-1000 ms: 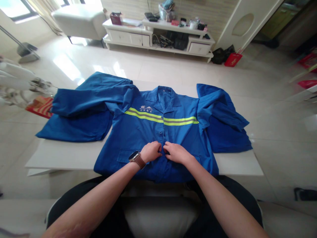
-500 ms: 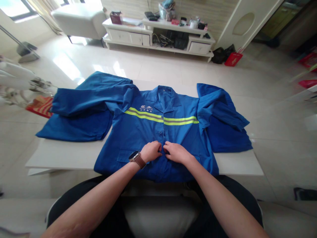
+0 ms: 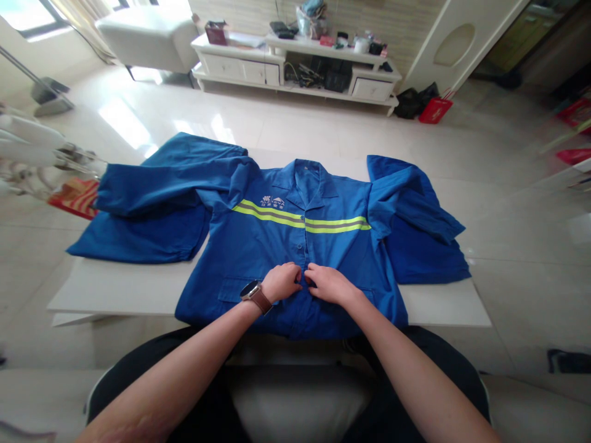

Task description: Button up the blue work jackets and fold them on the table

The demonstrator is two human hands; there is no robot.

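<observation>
A blue work jacket (image 3: 258,246) with a yellow and grey reflective stripe lies front up, its collar pointing away from me. Its upper front edges meet, and buttons show near the stripe. On the lower front opening, my left hand (image 3: 282,281), with a watch (image 3: 252,290) on the wrist, pinches the cloth from the left. My right hand (image 3: 327,283) grips the opposite edge, fingertips close to those of the left. The fingers hide the button between them. Both sleeves are spread outward over more blue cloth.
Under the jacket is a white table (image 3: 124,289). Beyond it stand a low white cabinet (image 3: 242,69) with clutter on top and a pale stool (image 3: 148,40). A red bag (image 3: 434,109) rests on the floor. Folded blue cloth (image 3: 138,237) overhangs the table at left.
</observation>
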